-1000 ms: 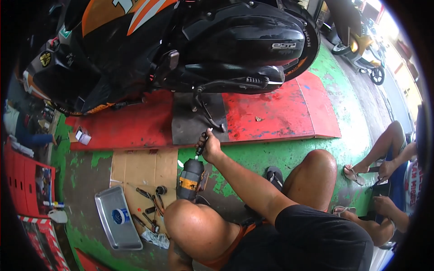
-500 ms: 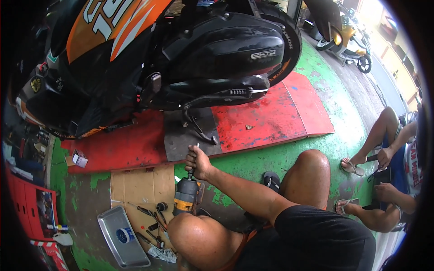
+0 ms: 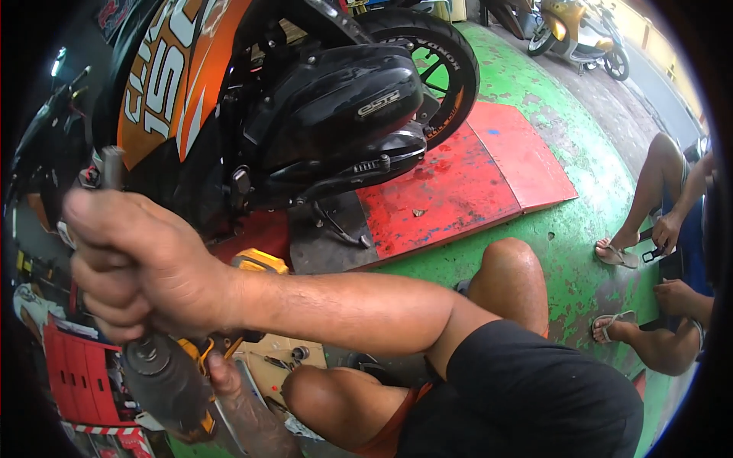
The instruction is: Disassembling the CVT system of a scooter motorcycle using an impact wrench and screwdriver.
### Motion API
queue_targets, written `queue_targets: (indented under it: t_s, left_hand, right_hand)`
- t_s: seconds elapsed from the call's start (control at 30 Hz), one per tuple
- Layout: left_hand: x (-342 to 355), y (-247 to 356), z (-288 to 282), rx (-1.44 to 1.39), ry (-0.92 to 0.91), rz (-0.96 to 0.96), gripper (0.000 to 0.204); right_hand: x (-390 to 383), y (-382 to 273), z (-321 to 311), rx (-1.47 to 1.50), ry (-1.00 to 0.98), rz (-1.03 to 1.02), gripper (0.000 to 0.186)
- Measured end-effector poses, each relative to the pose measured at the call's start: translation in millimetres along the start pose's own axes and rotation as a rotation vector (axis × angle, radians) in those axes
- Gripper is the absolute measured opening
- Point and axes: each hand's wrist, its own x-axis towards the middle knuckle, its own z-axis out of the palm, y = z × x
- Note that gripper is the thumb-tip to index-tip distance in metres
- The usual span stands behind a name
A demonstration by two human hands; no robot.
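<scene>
Close to the camera at the left, my right hand (image 3: 153,267) is closed in a fist around a metal socket extension (image 3: 112,166), whose tip stands up above the thumb. Directly beneath that fist is the nose of a black and yellow impact wrench (image 3: 164,385). My left hand (image 3: 229,378) comes up from the lower edge and grips the wrench beside its body; most of its fingers are hidden behind the tool. Behind my right hand stands a black and orange scooter (image 3: 328,114), its kickstand (image 3: 340,225) down over a dark mat.
The scooter stands on a red platform (image 3: 435,202) above a green floor (image 3: 565,145). Cardboard with tools (image 3: 286,359) lies by my left knee. A red cabinet (image 3: 80,370) is at the left. Another person (image 3: 676,237) sits at the right; a yellow scooter (image 3: 576,34) stands behind.
The wrench and my right hand have come up and left, much closer to the camera. My left hand has come into view on the wrench. The view has shifted.
</scene>
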Motion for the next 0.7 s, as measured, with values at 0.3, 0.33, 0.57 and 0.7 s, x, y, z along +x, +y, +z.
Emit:
queue_targets:
  t_s: [0.3,0.33,0.57,0.7]
  left_hand:
    - [74,139,67,0.705,0.027,0.185,0.048]
    - [74,136,70,0.796,0.020,0.428,0.054]
    - [58,147,122,-0.041,-0.064,0.127,0.053]
    - [31,107,155,-0.937,-0.234,-0.085,0.045]
  right_hand:
    - [-12,-78,68,-0.764,0.893,-0.179,0.042]
    - [-16,-90,69,-0.770,0.907,-0.198,0.039]
    - [-4,-143,93,-0.681,0.185,-0.164,0.045]
    - [-23,-154,58,-0.464,-0.317,0.128,0.039]
